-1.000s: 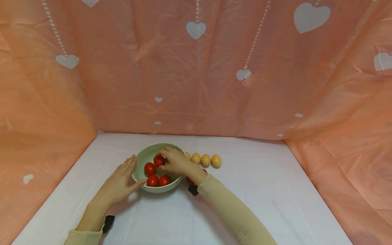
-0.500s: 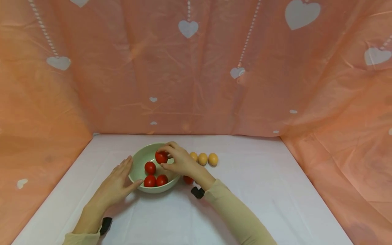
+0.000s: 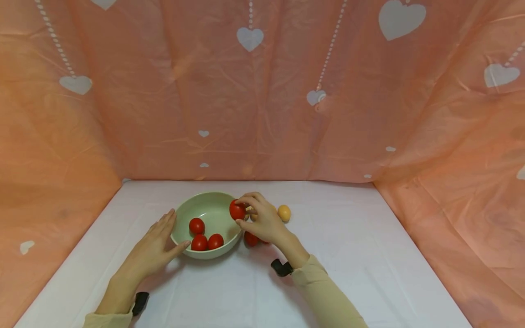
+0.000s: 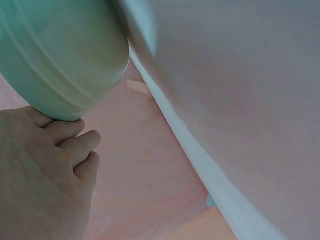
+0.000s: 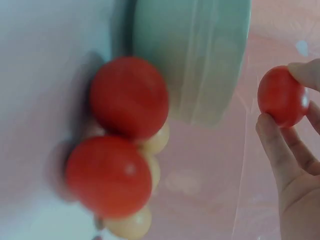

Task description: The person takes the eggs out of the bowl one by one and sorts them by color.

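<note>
My right hand [image 3: 264,222] pinches a red tomato [image 3: 237,210] between thumb and fingers, at the right rim of a pale green bowl [image 3: 213,217]. Three more tomatoes lie inside: one further back [image 3: 197,226] and two near the front wall, a left tomato [image 3: 199,243] and a right tomato [image 3: 215,241]. My left hand [image 3: 149,248] rests against the bowl's left side, fingers extended, thumb at the near rim. In the right wrist view, the held tomato [image 5: 283,96] is raised, while two tomatoes [image 5: 129,97] sit on the table beside the bowl.
Several yellow-brown egg-shaped things [image 3: 284,213] stand in a row right of the bowl, partly hidden by my right hand. A white cloth covers the table [image 3: 348,259]. Orange curtains [image 3: 287,150] with white hearts enclose the back and sides.
My right hand has lifted the tomato from inside the bowl and carried it right, to the rim. Three tomatoes now lie inside. My left hand has stayed at the bowl's side.
</note>
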The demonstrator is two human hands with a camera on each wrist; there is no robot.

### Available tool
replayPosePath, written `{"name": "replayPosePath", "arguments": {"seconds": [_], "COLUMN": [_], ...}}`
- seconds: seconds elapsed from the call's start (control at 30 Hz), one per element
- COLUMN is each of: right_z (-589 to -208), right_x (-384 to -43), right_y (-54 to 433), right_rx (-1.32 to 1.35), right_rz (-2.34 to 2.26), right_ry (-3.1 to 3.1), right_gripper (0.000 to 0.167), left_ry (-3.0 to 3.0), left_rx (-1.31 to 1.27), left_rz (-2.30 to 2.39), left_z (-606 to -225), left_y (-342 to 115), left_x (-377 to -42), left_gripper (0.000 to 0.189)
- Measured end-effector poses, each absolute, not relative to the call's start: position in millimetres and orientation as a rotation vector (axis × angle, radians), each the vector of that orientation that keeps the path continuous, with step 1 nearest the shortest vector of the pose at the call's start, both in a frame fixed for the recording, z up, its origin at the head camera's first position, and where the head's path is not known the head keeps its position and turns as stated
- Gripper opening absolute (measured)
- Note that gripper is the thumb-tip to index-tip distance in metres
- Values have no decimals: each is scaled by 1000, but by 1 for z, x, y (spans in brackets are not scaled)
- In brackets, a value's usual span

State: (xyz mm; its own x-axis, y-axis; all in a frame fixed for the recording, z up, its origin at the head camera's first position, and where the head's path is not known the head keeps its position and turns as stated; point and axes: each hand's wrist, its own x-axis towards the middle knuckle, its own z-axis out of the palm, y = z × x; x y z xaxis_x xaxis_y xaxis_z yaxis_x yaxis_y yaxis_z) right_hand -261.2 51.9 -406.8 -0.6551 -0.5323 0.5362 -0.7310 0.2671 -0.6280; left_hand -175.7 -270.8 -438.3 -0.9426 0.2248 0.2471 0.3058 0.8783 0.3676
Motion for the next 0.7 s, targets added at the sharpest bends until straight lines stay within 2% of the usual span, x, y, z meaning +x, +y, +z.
{"name": "replayPosePath", "arguments": {"seconds": [0.7], "right_z": [-428], "right_x": [-264], "right_y": [127], "right_rx": [993], "right_rz": [1382], "right_ry": [-2455], "right_gripper": [41], "left_ry": [-2836], "left_rx": [-431], "left_rz": [-600], "left_z": [-437], "left_y": [-271], "left_x": [-176], "left_gripper": [96]}}
